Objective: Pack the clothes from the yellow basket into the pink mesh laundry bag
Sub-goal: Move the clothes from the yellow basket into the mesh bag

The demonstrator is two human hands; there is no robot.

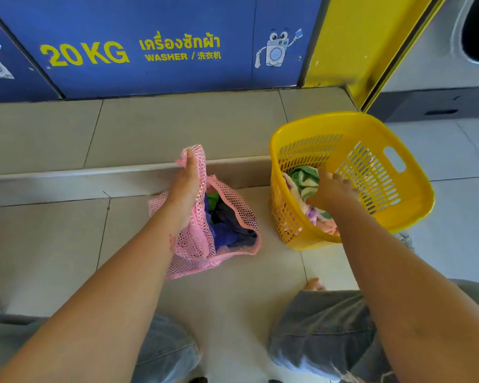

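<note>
A pink mesh laundry bag (194, 244) stands on the tiled floor in the middle, its mouth open toward me. Blue, dark and green clothes (227, 225) lie inside it. My left hand (187, 181) grips the bag's far rim and holds it up. To the right a yellow basket (409, 205) leans toward me, with green, yellow and purple clothes (304, 183) in its bottom. My right hand (332, 190) reaches into the basket and rests on those clothes, fingers spread; whether it grips any cloth is hidden.
A low tiled step (122, 172) runs across just behind the bag. Behind it stands a blue washer panel (150, 51) marked 20 KG, with a yellow panel (357, 42) at its right. My knees in grey shorts (324, 327) are at the bottom.
</note>
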